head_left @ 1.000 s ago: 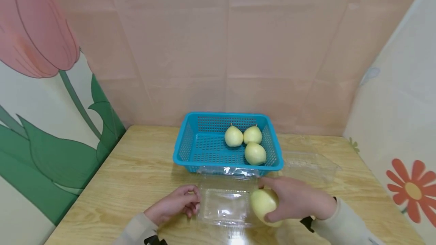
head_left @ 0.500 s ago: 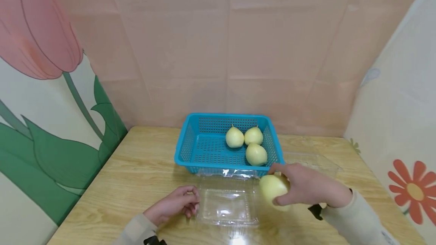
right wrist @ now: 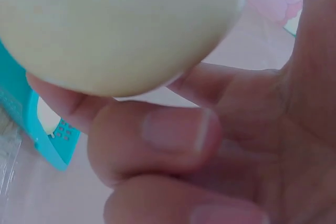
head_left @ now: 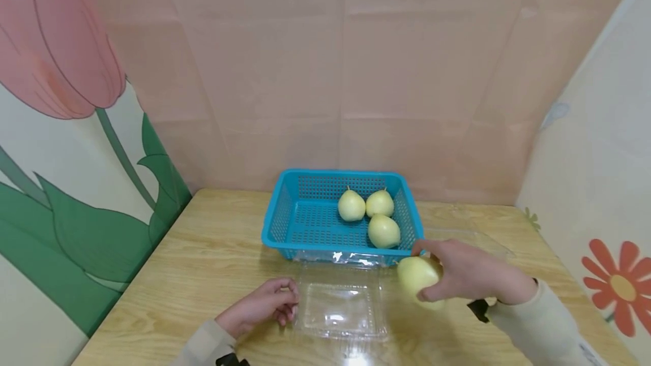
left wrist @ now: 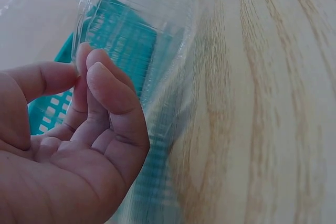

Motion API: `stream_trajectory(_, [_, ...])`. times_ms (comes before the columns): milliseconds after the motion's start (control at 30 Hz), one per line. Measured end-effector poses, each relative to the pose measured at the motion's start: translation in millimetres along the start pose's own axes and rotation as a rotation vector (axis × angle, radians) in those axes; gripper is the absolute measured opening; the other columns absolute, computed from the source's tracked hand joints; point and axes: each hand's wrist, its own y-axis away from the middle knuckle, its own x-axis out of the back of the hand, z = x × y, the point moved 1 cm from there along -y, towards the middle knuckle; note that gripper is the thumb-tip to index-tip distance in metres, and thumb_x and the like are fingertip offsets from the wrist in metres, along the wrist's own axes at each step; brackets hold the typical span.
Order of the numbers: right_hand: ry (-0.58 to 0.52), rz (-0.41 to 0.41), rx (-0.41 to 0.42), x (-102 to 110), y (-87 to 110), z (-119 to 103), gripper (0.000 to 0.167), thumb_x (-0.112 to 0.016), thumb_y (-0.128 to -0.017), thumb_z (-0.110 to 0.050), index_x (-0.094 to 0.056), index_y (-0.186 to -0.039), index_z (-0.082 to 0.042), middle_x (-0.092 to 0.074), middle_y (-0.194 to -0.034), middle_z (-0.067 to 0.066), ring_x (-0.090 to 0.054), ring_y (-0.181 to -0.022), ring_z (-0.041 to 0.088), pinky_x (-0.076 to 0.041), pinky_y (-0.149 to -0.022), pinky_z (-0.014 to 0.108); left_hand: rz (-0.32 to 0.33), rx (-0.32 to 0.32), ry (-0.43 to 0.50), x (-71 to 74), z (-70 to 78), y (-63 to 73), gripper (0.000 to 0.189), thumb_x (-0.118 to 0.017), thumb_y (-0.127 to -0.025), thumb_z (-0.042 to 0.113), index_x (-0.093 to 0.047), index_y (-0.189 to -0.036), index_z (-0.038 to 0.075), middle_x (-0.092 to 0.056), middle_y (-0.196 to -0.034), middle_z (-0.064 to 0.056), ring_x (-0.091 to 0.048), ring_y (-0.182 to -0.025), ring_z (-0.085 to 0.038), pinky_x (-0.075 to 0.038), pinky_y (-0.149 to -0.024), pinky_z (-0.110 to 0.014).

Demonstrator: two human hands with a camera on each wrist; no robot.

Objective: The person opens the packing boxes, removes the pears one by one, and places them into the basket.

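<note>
My right hand (head_left: 465, 270) grips a pale yellow-green pear (head_left: 417, 275), fingers and thumb around it, just right of a clear plastic container (head_left: 338, 329). In the right wrist view the pear (right wrist: 121, 30) fills the upper left, with the curled fingers beneath it. At the container's left side, my left hand (head_left: 267, 304) pinches its rim between thumb and fingertips. The left wrist view shows that clear rim (left wrist: 84, 11) running up from the fingertips. No fruit shows inside the container.
Behind the container stands a blue perforated basket (head_left: 280, 216) holding three pears (head_left: 351, 206) toward its right side. Another clear plastic piece (head_left: 485, 240) lies on the wooden table (head_left: 213, 242) at the right, partly behind my right hand. A pink-beige backdrop (head_left: 341, 72) rises behind.
My right hand has carried the pear rightward and away from me, from the container's right edge to beside the basket's front right corner. My left hand stays at the container's rim.
</note>
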Motion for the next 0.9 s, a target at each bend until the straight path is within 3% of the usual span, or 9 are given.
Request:
stream_trajectory(233, [0.053, 0.085, -0.018, 10, -3.7, 2, 0.054, -0.084, -0.071, -0.047, -0.059, -0.112, -0.020, -0.059, -0.081, -0.006, -0.051, -0.066, 0.008, -0.043, -0.055, 0.026, -0.004, -0.007, 0.001, 0.4, 0.2, -0.8, 0.007, -0.056, -0.097, 0.015, -0.054, -0.095, 0.008, -0.063, -0.080, -0.002, -0.057, -0.070, -0.012, -0.050, -0.062, -0.024])
stream_trajectory(400, [0.030, 0.106, -0.042, 19, -13.0, 2, 0.056, -0.083, -0.073, -0.048, -0.058, -0.115, -0.019, -0.062, -0.087, -0.001, -0.053, -0.067, 0.012, -0.045, -0.056, 0.028, 0.005, -0.012, 0.011, -1.4, -2.5, -0.5, 0.006, -0.056, -0.097, 0.013, -0.054, -0.095, 0.008, -0.063, -0.080, -0.003, -0.058, -0.069, -0.012, -0.050, -0.061, -0.023])
stream_trajectory(733, [0.045, 0.224, -0.009, 30, -45.2, 4, 0.059, -0.082, -0.075, -0.049, -0.061, -0.116, -0.012, -0.064, -0.092, 0.002, -0.056, -0.072, 0.013, -0.047, -0.060, 0.029, 0.011, -0.012, 0.023, -3.1, -1.3, 0.4, 0.005, -0.054, -0.098, 0.012, -0.052, -0.095, 0.008, -0.062, -0.080, -0.003, -0.058, -0.069, -0.012, -0.049, -0.060, -0.024])
stream_trajectory(900, [0.058, 0.224, -0.025, 34, -65.5, 2, 0.064, -0.081, -0.075, -0.053, -0.059, -0.119, -0.011, -0.066, -0.093, 0.003, -0.059, -0.076, 0.015, -0.048, -0.061, 0.031, -0.002, -0.006, 0.014, -1.5, 1.2, 0.8, 0.006, -0.053, -0.099, 0.013, -0.053, -0.095, 0.008, -0.062, -0.081, -0.004, -0.058, -0.070, -0.013, -0.049, -0.062, -0.024])
